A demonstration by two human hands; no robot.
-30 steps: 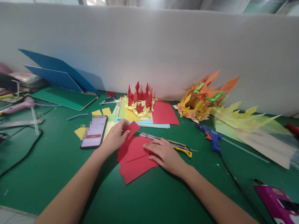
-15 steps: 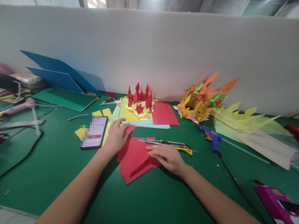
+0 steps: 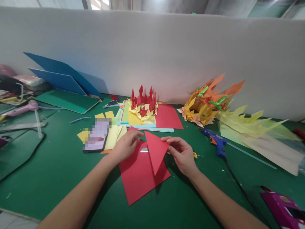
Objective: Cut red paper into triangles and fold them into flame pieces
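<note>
My right hand (image 3: 182, 154) pinches a red paper triangle (image 3: 156, 152) at its right corner between thumb and fingers, holding it up over the table. Beneath the triangle lie red paper sheets (image 3: 135, 178), flat on the table. My left hand (image 3: 127, 144) is over the upper left part of these sheets, its fingers bent and apart, with nothing visible in them. The blade of a utility knife (image 3: 144, 149) shows left of the triangle. The triangle and my right hand hide most of the knife.
Behind the sheets, a red and yellow paper crown (image 3: 143, 105) stands on coloured papers. A phone (image 3: 97, 135) lies at left, and orange-yellow paper crowns (image 3: 205, 105) are at right. Near them lie a blue glue gun (image 3: 218, 143) with its cord and a purple box (image 3: 280, 203).
My right hand has lifted the red triangle off the sheets. My left hand has shifted slightly right. The red sheet underneath now reaches closer to me.
</note>
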